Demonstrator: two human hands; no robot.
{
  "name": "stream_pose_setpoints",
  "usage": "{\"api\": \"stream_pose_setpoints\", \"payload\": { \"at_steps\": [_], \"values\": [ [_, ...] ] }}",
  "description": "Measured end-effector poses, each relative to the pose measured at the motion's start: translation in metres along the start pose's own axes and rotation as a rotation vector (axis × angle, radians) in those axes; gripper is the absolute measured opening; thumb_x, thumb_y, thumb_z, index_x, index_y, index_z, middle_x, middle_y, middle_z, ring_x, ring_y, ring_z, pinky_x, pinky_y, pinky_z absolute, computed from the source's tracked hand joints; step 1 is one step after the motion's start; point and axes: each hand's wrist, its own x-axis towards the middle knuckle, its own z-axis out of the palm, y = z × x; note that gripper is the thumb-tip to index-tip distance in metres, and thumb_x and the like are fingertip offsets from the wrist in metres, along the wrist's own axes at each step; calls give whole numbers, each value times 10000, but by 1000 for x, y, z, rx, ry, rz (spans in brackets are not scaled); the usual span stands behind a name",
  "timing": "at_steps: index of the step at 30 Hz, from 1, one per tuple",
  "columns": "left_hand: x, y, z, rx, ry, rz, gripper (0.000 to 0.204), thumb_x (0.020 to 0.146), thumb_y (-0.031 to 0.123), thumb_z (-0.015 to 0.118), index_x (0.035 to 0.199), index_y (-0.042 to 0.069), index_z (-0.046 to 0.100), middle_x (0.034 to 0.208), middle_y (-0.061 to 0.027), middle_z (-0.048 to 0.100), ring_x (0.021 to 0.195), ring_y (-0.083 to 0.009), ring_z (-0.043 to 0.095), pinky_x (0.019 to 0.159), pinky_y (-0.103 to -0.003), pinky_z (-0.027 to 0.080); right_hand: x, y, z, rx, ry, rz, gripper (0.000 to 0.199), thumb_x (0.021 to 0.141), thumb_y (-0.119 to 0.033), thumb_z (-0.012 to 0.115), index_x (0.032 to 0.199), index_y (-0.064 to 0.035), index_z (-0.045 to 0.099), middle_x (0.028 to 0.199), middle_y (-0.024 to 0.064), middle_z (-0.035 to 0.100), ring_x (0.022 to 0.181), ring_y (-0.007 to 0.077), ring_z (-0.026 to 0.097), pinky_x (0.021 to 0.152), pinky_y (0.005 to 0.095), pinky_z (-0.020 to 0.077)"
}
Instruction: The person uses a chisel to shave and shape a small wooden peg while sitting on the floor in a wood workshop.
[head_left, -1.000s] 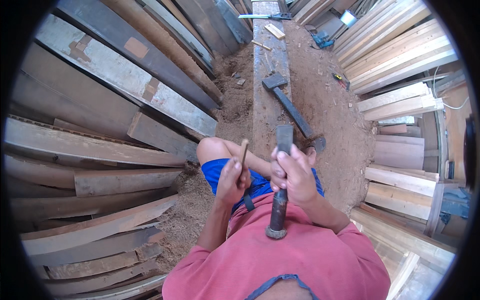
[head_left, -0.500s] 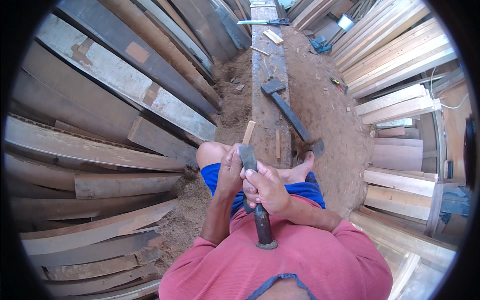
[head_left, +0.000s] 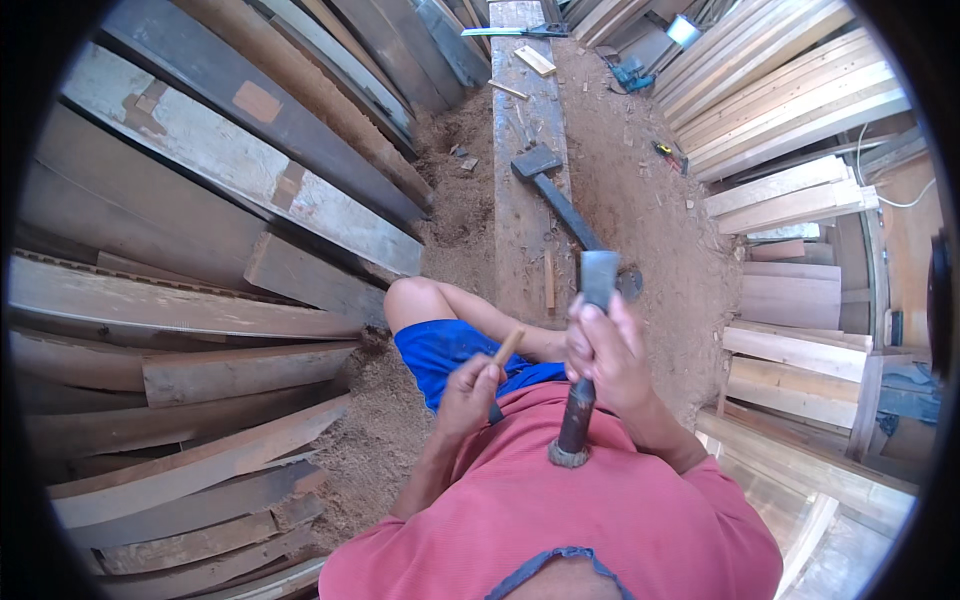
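Weathered brown and grey planks (head_left: 130, 210) line the whole left side of the room, a board with flaking white paint (head_left: 230, 146) among them, while paler sawn lumber (head_left: 785, 105) is stacked in bundles along the right, where a thin white cable (head_left: 908, 206) loops against a brown panel (head_left: 915, 262). Between the two sides runs a brown, earthy-looking floor (head_left: 675, 240) strewn with sawdust and chips, and a long, scuffed plank bench (head_left: 518, 225) stretches away down its middle. The light is soft and diffuse, brightest on the pale timber (head_left: 810, 470) at lower right.
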Motion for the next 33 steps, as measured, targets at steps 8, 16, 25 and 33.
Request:
{"api": "stream_pose_setpoints", "payload": {
  "at_steps": [8, 16, 25, 33],
  "values": [
    [64, 78, -25, 395, -117, 458, 196, 876, 71, 669, 1060, 9, 634, 749, 2, 558, 701, -55, 505, 614, -220, 425, 49, 20, -14, -217, -115, 26, 174, 960, -220, 591, 925, -51, 562, 700, 21, 611, 448, 16, 449, 390, 189, 367],
    [83, 45, 2, -261, -21, 304, 229, 963, 129, 582, 1160, 17, 554, 913, -39, 609, 784, -89, 571, 709, -234, 475, 52, 47, -24, -139, -219, 54, 163, 940, -156, 565, 1024, -20, 598, 761, 54, 653, 486, 19, 483, 439, 193, 415],
    [87, 45, 11, -535, -38, 288, 219, 1025, 238, 467, 1022, 34, 546, 796, -48, 587, 673, -110, 558, 606, -256, 469, 57, 50, -28, -68, -37, 74, 203, 980, -135, 417, 1106, -6, 511, 887, 99, 645, 549, 65, 544, 500, 220, 477],
    [98, 58, 9, -659, -14, 112, 309, 1037, 321, 385, 961, 59, 530, 663, 24, 452, 545, -80, 436, 489, -231, 381, 51, 36, 26, 379, -223, 295, 150, 998, -175, 448, 1100, -78, 501, 768, -13, 499, 546, 55, 455, 512, 266, 460]
  ]
}}
